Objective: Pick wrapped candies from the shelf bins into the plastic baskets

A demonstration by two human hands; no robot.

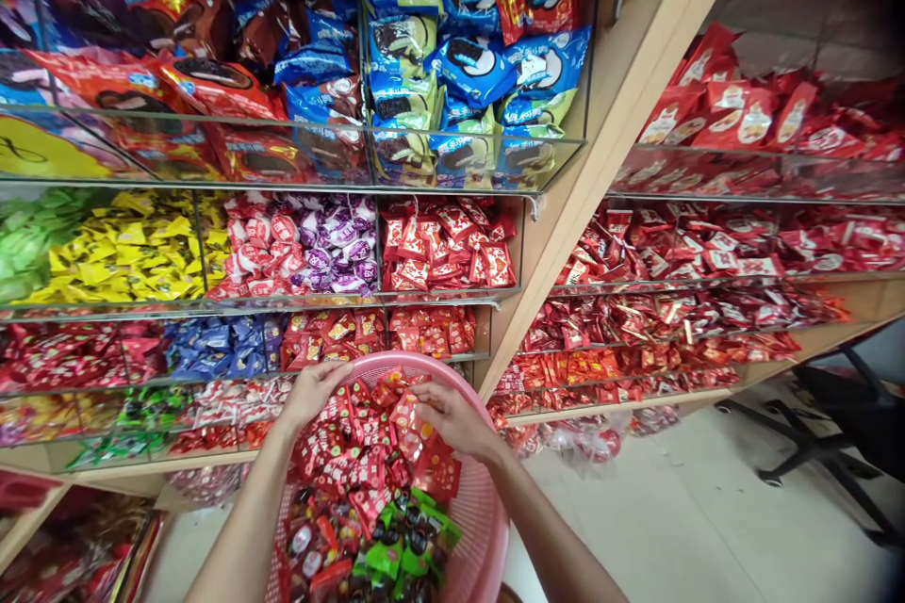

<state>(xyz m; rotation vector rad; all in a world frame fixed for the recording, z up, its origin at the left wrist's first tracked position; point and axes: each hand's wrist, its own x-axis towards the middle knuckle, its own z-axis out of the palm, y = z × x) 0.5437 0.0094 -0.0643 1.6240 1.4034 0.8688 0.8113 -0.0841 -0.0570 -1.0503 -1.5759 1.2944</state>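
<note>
A pink plastic basket is heaped with wrapped candies in front of the shelves. My left hand is closed on its far left rim, thumb and fingers at the edge. Inside the basket, toward the right, my right hand has its fingers curled at a red candy packet. Red-wrapped candies fill the far part of the basket. Nearer to me lie green-and-black wrapped candies and dark red ones on the left.
Clear-fronted shelf bins hold yellow candies, purple-and-white candies, blue candies and large cookie-print packs. A wooden divider slants between two shelf units. At right, a black chair base stands on the pale tiled floor.
</note>
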